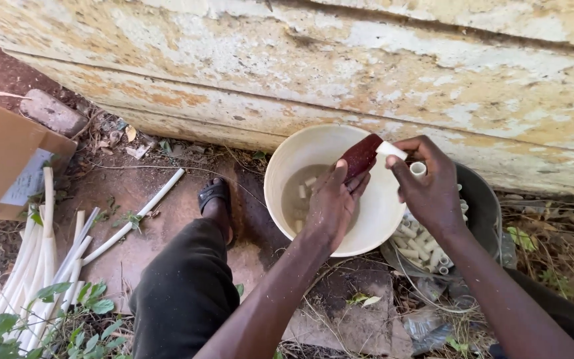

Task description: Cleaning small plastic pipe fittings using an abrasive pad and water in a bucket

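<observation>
Left hand [333, 199]: closed around a dark red oblong block [360, 156], perhaps a sanding or rubbing pad; the view is too blurred to tell its material. Held above the cream bucket.
Right hand [430, 189]: fingers pinched on a short white pipe piece [391, 150], its end touching the tip of the red block. Most of the piece is hidden by the fingers.
Cream bucket [280, 166]: round, on the ground below both hands; holds shallow murky water with a few short white pipe cuts lying in it. Its lower rim is partly covered by the left wrist.
Dark basin [483, 199]: just beside the bucket on the right, touching or nearly so; filled with many short white pipe cuts [423, 249]. Half of it is hidden behind the right hand and forearm.
Long white pipes [48, 259]: a loose bundle on the soil at far left, lower ends lost among green leaves and cut off by the frame edge.
Cardboard box [1, 156]: left edge, only partly in frame.
Foot in black sandal [215, 196]: beside the bucket, leg in dark trousers; the knee blocks the ground below.
Wall [367, 60]: peeling, stained, fills the top.
</observation>
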